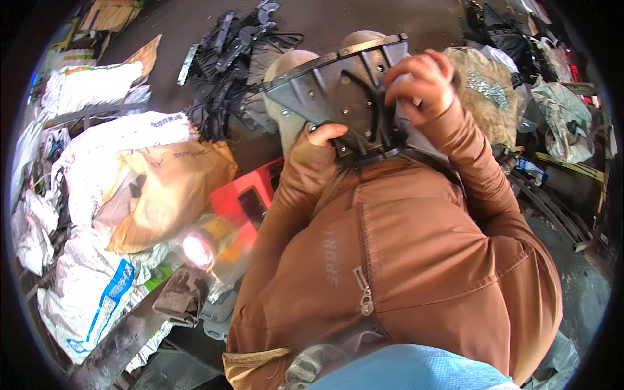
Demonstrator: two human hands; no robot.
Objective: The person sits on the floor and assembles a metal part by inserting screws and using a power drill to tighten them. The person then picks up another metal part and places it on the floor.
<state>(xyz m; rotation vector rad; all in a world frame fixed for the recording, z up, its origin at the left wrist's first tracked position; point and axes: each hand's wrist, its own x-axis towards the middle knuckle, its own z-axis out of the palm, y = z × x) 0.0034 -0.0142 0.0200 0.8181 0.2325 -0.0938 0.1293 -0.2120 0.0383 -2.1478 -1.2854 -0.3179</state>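
Note:
A black ribbed plastic part (354, 107) lies tilted across my lap, with a trapezoid outline, a curved slot and several small silver screws set in it. My left hand (318, 143) grips its near left edge, thumb on top and the other fingers hidden beneath. At the part's right end is my right hand (422, 88), raised, its fingers curled toward the thumb. A small pale spot shows between those fingers, too blurred to name. Both arms are in brown sleeves.
Dark plastic pieces (227, 62) lie heaped on the floor beyond my knees. To the left are a brown paper bag (169, 188), white sacks (97, 286) and a red plastic object (244, 195). A tan sack (484, 91) with shiny small pieces on it stands at the right.

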